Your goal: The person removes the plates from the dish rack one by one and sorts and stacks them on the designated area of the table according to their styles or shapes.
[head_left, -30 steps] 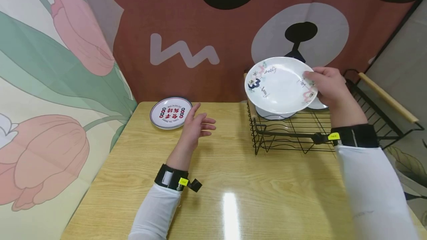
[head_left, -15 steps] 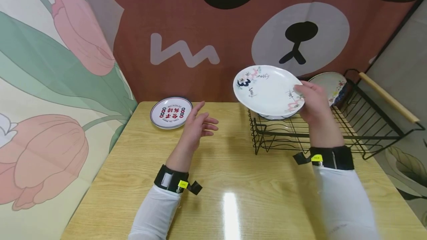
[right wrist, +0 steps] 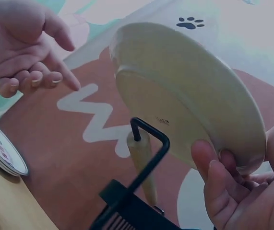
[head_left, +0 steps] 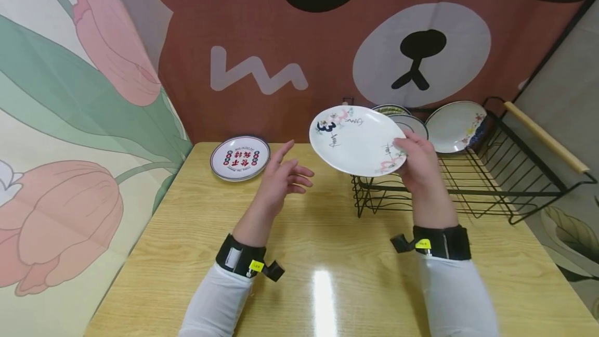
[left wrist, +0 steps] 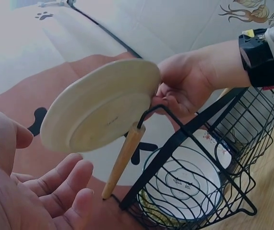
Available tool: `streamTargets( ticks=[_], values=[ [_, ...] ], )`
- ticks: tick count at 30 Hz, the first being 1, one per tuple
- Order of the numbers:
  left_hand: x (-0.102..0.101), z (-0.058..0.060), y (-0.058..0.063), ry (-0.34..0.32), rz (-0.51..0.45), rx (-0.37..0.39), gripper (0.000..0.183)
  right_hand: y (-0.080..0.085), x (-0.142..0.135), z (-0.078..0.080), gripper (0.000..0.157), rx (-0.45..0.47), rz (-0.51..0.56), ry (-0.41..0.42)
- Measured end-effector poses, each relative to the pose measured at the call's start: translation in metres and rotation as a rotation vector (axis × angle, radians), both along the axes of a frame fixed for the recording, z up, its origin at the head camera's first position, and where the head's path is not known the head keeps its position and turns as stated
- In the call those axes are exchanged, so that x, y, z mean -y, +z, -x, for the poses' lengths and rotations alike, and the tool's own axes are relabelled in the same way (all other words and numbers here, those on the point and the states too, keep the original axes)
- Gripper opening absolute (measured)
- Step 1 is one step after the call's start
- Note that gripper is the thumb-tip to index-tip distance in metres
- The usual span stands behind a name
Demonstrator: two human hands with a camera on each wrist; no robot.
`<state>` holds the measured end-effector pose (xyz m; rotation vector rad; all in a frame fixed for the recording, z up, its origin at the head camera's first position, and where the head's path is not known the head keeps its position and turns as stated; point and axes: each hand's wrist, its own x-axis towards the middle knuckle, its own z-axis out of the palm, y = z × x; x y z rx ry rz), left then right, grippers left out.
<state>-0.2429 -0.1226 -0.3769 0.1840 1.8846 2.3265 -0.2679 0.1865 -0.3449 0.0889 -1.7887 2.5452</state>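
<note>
A white plate with floral and dark brush-like markings [head_left: 357, 142] is held up in front of the rack's left end. My right hand [head_left: 418, 160] grips its right rim, thumb on the upper face and fingers curled beneath, as the right wrist view shows with the plate's underside [right wrist: 175, 96]. My left hand [head_left: 283, 178] hangs to the left of the plate, palm turned toward it, fingers loosely spread and holding nothing. In the left wrist view its fingers [left wrist: 62, 184] stand apart from the plate's rim.
A black wire dish rack [head_left: 468, 191] with wooden handles stands at the right, holding a flower-edged plate [head_left: 451, 126] and blue-rimmed plates [head_left: 412, 124] at its back. Plates with red lettering [head_left: 241, 158] lie stacked on the wooden table [head_left: 299, 254] at the back left.
My right hand has carried the floral plate left and down, away from above the rack, uncovering the plates behind it. My left hand has shifted slightly to the right.
</note>
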Motion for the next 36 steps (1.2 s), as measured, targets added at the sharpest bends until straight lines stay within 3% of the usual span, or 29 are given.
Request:
streamTargets(
  ticks=[6,16,36],
  values=[
    [-0.004,-0.004,0.004,-0.022,-0.017,-0.007,0.054,-0.006,0.007,-0.004,0.046,-0.007,-0.018,-0.002],
    [-0.007,-0.009,0.007,-0.02,-0.058,-0.015,0.054,-0.009,0.021,-0.009,0.046,-0.003,-0.092,-0.008],
    [-0.012,-0.02,0.016,-0.047,-0.078,-0.077,0.06,-0.01,0.027,-0.015,0.044,-0.016,-0.114,-0.062]
  ],
)
